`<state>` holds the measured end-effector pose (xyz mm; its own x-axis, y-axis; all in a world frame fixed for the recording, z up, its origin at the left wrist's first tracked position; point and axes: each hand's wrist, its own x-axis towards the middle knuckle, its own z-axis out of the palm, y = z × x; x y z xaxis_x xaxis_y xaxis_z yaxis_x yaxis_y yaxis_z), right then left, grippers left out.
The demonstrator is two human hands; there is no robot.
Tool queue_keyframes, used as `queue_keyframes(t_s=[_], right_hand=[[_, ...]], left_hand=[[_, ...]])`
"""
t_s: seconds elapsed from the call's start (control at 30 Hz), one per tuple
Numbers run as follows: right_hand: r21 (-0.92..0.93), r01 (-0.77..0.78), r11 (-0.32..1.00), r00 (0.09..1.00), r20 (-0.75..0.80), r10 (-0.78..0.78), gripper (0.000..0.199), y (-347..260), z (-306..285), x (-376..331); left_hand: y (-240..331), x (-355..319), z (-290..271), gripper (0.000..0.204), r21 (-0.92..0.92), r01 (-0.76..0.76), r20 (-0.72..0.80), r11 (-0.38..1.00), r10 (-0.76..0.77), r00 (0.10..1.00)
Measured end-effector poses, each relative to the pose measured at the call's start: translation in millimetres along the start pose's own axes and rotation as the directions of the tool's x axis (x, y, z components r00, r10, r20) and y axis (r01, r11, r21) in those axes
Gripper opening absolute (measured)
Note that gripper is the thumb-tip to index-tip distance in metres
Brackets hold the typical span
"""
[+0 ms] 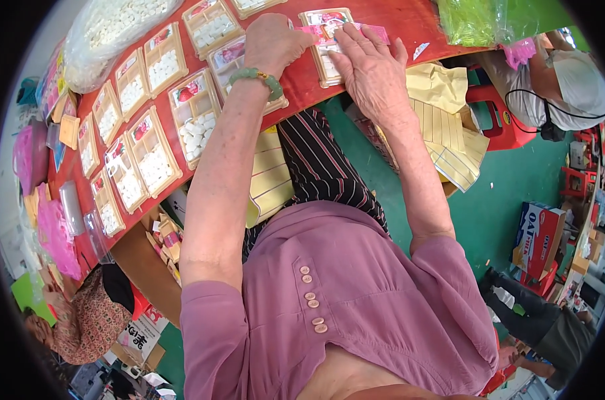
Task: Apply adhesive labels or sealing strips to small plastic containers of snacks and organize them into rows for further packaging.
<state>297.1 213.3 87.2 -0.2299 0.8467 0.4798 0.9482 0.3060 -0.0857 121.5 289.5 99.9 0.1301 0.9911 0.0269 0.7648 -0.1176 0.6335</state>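
Note:
At the table's near edge lies a wooden-coloured compartment tray [324, 79] with white pieces inside and a strawberry picture at its far end. A pink printed strip [380, 33] crosses it, sticking out on both sides. My right hand [374, 77] presses flat over the strip and tray, fingers stretched out. My left hand [276, 43], with a green bead bracelet [257, 75] at the wrist, is closed at the strip's left end and seems to pinch it; its fingertips are partly hidden. Under my left wrist sits another filled tray [226, 57].
Several similar filled trays [156, 150] stand in rows across the red table [416, 17] to the left. A clear bag of white pieces [126, 30] lies at the far left, green plastic bags [469, 20] at the far right. Yellow paper [442, 120] hangs below the table edge. Other people sit nearby.

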Motion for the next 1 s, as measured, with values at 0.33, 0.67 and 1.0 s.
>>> queue_keyframes(t_s=[0.33, 0.67, 1.0], right_hand=[[0.035, 0.024, 0.999, 1.000, 0.010, -0.024, 0.042, 3.0, -3.0, -5.2], [0.017, -0.014, 1.000, 0.997, 0.070, 0.013, 0.044, -3.3, -33.6, -36.3], [0.005, -0.018, 1.000, 0.996, 0.092, 0.017, 0.047, -5.9, -37.9, -47.0]], left_hand=[[22.5, -20.0, -4.8, 0.037, 0.189, -0.037, -0.100, 0.981, 0.057, 0.993], [49.2, -54.9, -14.7, 0.038, 0.425, -0.020, -0.117, 0.905, 0.076, 0.990], [44.1, -51.0, 7.0, 0.055, 0.319, -0.003, -0.123, 0.948, 0.045, 0.991]])
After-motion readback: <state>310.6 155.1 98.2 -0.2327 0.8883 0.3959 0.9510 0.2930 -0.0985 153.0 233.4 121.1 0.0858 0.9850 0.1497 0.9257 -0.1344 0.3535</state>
